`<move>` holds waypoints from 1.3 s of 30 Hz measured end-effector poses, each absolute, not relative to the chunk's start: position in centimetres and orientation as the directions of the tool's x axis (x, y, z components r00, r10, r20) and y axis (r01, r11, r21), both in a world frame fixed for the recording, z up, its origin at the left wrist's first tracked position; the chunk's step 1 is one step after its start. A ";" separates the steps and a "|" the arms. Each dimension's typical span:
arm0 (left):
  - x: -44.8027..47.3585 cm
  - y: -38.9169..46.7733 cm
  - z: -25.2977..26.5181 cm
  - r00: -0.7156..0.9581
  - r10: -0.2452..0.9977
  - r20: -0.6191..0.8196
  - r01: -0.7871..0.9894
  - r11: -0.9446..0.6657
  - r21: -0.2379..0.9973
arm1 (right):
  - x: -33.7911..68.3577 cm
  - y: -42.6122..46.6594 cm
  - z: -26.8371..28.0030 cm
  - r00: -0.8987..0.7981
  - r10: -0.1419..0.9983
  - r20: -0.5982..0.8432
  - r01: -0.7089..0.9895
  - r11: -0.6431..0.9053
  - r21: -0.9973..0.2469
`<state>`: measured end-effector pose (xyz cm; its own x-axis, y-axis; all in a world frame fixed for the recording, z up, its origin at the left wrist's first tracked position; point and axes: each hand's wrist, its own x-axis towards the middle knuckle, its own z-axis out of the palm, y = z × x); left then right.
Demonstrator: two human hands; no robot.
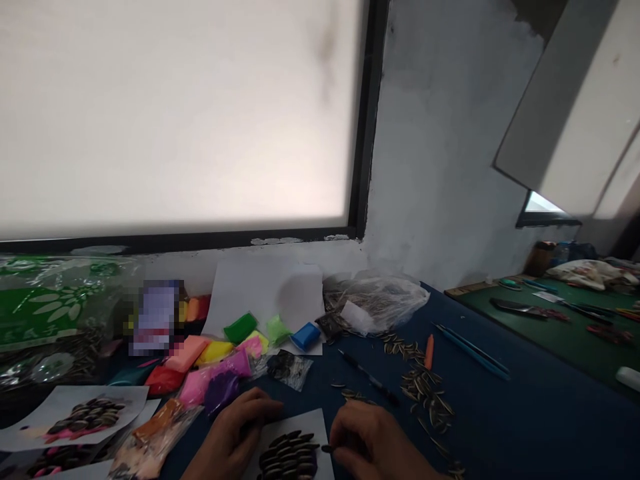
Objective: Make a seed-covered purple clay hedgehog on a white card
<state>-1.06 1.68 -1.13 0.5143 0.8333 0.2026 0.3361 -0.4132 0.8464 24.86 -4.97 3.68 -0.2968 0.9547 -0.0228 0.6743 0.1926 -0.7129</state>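
Note:
Between my hands lies a white paper card point(318, 421) with rows of dark sunflower seeds point(290, 456) set close together on it. My left hand point(235, 430) rests at the card's upper left edge. Its fingers are loosely bent, with thumb and forefinger apart. On the other side, my right hand point(373, 437) is closed in a pinch on a single sunflower seed point(327, 449), just off the card's right edge. Loose sunflower seeds point(425, 393) are scattered on the blue table beyond and right of that hand.
Soft clay packets point(220, 383) in several colours sit behind my left hand. Seeded cards point(85, 420) lie at left. A pen point(367, 377), an orange stick point(429, 352) and blue tweezers point(475, 353) lie at right. A plastic bag point(385, 300) stands against the wall.

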 end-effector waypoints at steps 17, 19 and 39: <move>-0.9 1.5 -0.7 0.490 0.846 0.211 0.348 -0.412 0.842 | 23.8 -5.0 1.6 -0.370 0.923 0.102 0.751 0.362 -0.552; -0.8 1.4 -0.8 0.483 0.849 0.213 0.350 -0.410 0.842 | 23.7 -5.0 1.8 -0.368 0.925 0.093 0.753 0.355 -0.554; -0.7 1.4 -0.9 0.475 0.861 0.181 0.365 -0.380 0.850 | 25.8 -4.8 4.9 -0.213 0.975 0.058 0.836 0.213 -0.505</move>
